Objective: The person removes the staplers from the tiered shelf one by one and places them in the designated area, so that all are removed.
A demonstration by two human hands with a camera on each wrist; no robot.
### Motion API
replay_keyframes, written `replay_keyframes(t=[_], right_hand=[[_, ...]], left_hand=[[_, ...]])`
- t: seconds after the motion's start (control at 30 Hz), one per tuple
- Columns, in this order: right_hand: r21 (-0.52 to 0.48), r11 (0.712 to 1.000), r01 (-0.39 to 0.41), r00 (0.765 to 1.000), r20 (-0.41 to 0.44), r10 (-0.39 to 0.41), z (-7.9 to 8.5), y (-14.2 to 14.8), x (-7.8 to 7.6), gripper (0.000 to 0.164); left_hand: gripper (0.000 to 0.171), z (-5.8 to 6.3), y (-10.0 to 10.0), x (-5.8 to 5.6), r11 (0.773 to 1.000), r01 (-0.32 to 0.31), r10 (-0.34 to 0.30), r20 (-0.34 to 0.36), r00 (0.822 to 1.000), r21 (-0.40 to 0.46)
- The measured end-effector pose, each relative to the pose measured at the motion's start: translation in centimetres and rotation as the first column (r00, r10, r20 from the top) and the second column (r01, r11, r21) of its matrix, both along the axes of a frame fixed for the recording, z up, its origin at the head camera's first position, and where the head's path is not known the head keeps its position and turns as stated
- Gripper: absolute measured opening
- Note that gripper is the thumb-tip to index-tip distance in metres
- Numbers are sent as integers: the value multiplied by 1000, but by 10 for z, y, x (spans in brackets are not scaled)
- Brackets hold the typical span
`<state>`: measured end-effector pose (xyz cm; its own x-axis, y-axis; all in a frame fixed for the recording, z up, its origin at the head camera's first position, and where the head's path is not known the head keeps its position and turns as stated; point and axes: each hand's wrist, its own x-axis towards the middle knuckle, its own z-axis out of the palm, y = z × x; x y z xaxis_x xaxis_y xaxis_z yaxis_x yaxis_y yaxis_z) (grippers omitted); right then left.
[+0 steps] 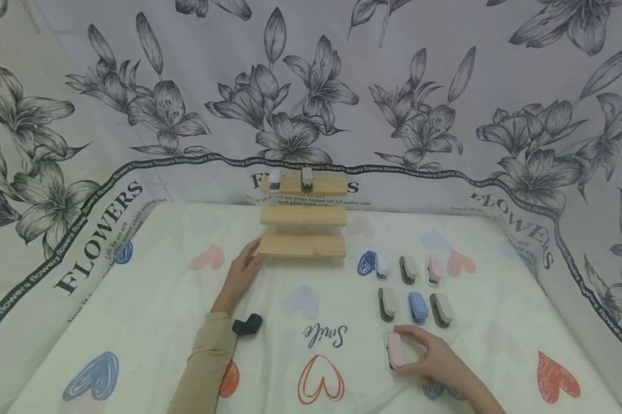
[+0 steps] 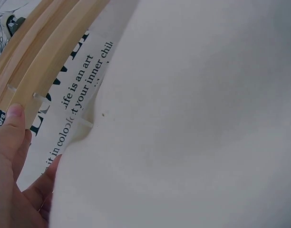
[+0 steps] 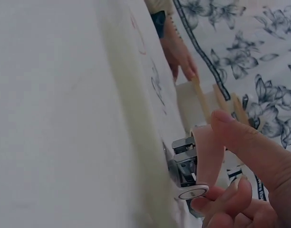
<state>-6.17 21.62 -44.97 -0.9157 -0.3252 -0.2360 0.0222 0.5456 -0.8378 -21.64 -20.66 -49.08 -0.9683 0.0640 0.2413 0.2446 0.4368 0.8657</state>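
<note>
My right hand (image 1: 437,359) pinches a pink hole punch (image 1: 395,351) by its two ends, low over the cloth. In the right wrist view the metal jaws and white base of this pink punch (image 3: 209,156) show between thumb and fingers. My left hand (image 1: 241,273) grips the left end of the lowest step on a three-step wooden rack (image 1: 303,246). The left wrist view has the thumb (image 2: 14,114) on that end, the other fingers partly hidden. Up on the top step stand a white punch (image 1: 275,179) and a grey punch (image 1: 307,179).
Right of the rack lie two rows of small punches: white (image 1: 381,267), grey (image 1: 408,269) and pink (image 1: 434,270) behind, a blue one (image 1: 417,307) between two greyish ones in front. A flower-printed curtain (image 1: 311,115) rises behind the heart-printed cloth (image 1: 150,322).
</note>
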Motion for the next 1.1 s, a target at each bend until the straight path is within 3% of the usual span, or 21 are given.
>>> replay_keyframes(t=[0.17,0.4,0.57,0.73,0.87,0.9,1.1], right_hand=[[-45,998,-37,999,5,37,10,3,-6,75],[-122,978,-171,985,-39,167,29,7,-26,67],[-109,978,-180,982,-74,173,45,6,-43,65],[-120,979,-166,980,-134,150,58,2,-65,64],[-104,983,-152,975,-178,132,68,-9,-86,61],[-113,982,-154,974,-182,132,70,-13,-92,60],[-214,954,-211,971,-161,178,78,-40,-124,56]], left_hand=[[51,-1,-1,-1,1000,2,-2,4,1000,4],[50,-1,-1,-2,1000,17,-17,-5,1000,16],[50,-1,-1,-1,1000,16,-16,-3,1000,21],[49,4,0,5,1000,11,-11,13,1000,19],[48,4,-2,6,999,25,-25,8,1000,29],[49,-1,-4,2,999,28,-28,5,1000,35],[50,-1,-3,1,999,30,-30,-14,999,24]])
